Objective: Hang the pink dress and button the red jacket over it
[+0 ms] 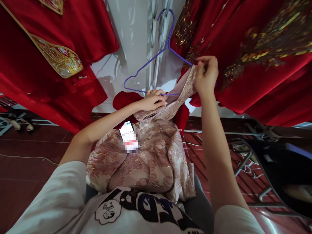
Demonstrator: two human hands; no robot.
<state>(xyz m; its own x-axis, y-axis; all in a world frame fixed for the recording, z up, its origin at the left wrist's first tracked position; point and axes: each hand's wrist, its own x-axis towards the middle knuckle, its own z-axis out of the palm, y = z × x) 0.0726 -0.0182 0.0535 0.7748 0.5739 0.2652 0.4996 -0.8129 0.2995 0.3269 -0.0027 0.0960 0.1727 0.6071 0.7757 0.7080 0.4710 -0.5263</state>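
Note:
A pink-and-gold brocade garment (148,159) lies bunched over my lap, its upper part lifted toward a purple hanger (138,70). My right hand (206,74) pinches the garment's raised edge at the hanger's right shoulder. Lower and to the left, my left hand (154,99) has its fingers curled over the garment's edge by the hanger's bottom bar. One side of the hanger passes inside the cloth; its left end is bare. On the garment rests a phone (127,135) with a running timer, its lower part blurred out.
Red embroidered garments hang at left (92,32) and right (265,87). Behind the hanger is a pale wall with metal rails (156,42). A dark chair (275,169) with a metal frame stands at right. Cables (31,157) and shoes (21,125) are on the red tiled floor.

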